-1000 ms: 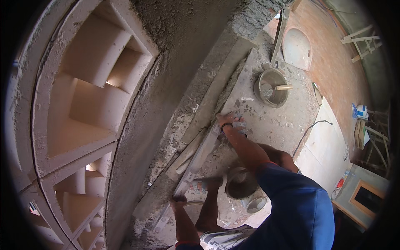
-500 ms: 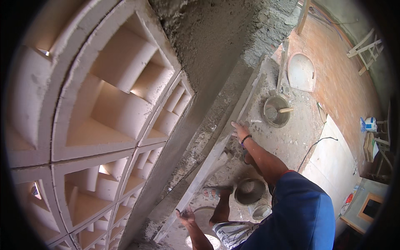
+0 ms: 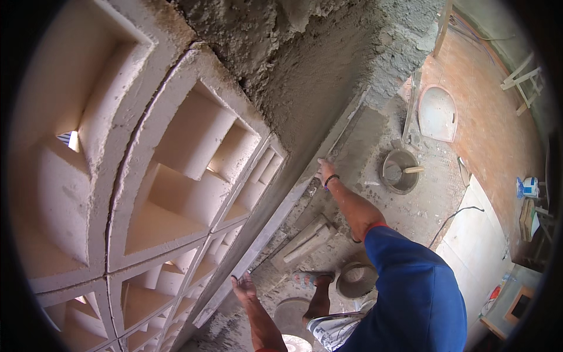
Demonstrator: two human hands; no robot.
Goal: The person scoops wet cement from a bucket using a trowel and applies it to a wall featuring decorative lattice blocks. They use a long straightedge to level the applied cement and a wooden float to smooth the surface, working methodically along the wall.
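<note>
A long, pale straightedge (image 3: pixel 271 229) runs diagonally against the edge of the wet grey plaster (image 3: pixel 328 97), beside a wall of pale ventilation blocks (image 3: pixel 196 226). My left hand (image 3: pixel 244 286) is closed on its lower part, fingers over the bar's near side. Higher up the bar, my right hand (image 3: pixel 326 171), with a dark bracelet at the wrist, grips it as well. Fingertips of both hands are partly hidden behind the bar.
A bucket (image 3: pixel 401 186) holding mortar and a wooden-handled tool stands at right, below a white board with a handle slot (image 3: pixel 437 117). Another dark bucket (image 3: pixel 356 281) is near my sandalled foot (image 3: pixel 309 279). Wood pieces (image 3: pixel 308 240) lie on the floor by the wall.
Both hands have moved the straightedge left, from over the floor's edge to against the plastered edge. The wood pieces on the floor are now more exposed.
</note>
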